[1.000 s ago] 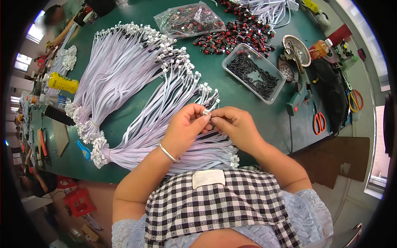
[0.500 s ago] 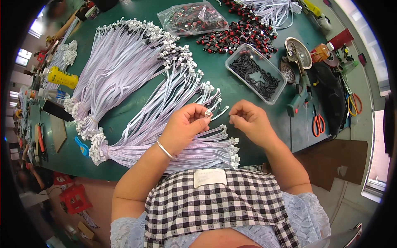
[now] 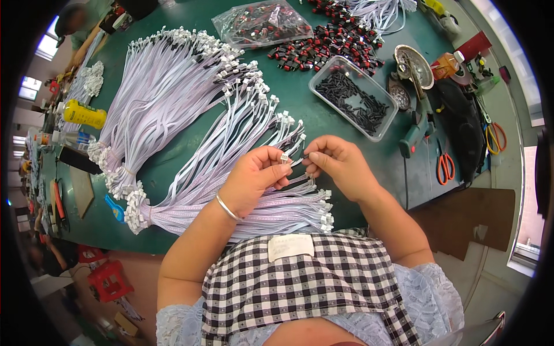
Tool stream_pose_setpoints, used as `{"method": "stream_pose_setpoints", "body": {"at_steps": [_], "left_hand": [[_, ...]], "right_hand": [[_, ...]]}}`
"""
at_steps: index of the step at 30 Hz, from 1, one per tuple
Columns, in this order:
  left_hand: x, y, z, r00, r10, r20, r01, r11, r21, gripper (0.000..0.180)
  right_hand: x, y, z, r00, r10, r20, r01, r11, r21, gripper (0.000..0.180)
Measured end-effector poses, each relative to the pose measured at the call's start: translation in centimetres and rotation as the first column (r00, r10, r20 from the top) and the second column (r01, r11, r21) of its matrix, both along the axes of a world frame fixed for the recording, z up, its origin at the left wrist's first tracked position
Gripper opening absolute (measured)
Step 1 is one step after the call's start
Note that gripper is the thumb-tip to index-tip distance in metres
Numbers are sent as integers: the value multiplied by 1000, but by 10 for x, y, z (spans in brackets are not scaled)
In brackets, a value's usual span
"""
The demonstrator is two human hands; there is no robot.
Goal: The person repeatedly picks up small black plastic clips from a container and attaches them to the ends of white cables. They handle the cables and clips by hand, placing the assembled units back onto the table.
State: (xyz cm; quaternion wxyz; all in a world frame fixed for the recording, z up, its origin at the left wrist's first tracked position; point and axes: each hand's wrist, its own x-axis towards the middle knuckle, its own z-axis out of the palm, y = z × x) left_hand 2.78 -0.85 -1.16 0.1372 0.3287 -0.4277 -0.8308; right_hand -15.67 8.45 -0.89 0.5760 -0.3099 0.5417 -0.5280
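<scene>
My left hand [image 3: 249, 180], with a bangle at the wrist, pinches a white connector [image 3: 284, 157] on the end of a thin cable between thumb and forefinger. Close on its right, my right hand [image 3: 340, 167] holds a small black sleeve [image 3: 306, 155] between thumb and fingertips, mostly hidden. The fingertips of the two hands are a short way apart. Beneath and beside my left hand spreads a tied bundle of white flat cables [image 3: 277, 214] with white connectors at the ends. Beyond my right hand stands a clear plastic box [image 3: 341, 113] holding many black sleeves [image 3: 352, 101].
A larger cable bundle [image 3: 161, 86] lies at the left. Red and black parts [image 3: 337, 47] are heaped at the back beside a filled plastic bag [image 3: 262, 26]. To the right are a green-handled tool [image 3: 416, 137], orange-handled scissors [image 3: 445, 167] and a metal dish [image 3: 424, 72]. A yellow bottle [image 3: 83, 113] stands far left.
My right hand has moved left, bringing the black sleeve nearer the connector. My left hand has shifted only slightly left, still pinching the connector.
</scene>
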Motion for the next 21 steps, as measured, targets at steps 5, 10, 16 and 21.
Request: {"method": "stream_pose_setpoints", "body": {"at_steps": [5,10,16,21], "left_hand": [[0,0,5,1000,-9,20,9,1000,20,11],[-1,0,7,999,-9,32,8,1000,25,10],[-2,1,8,999,-13,32,12,999,34,10],[-1,1,8,999,-13,36,12,999,35,10]], "right_hand": [[1,0,5,998,43,-50,-42,999,25,10],[7,-1,5,994,46,-96,-47,999,0,10],[7,-2,5,991,52,-126,-57,998,-34,9],[9,-2,7,987,66,-145,-72,997,-39,8]]}}
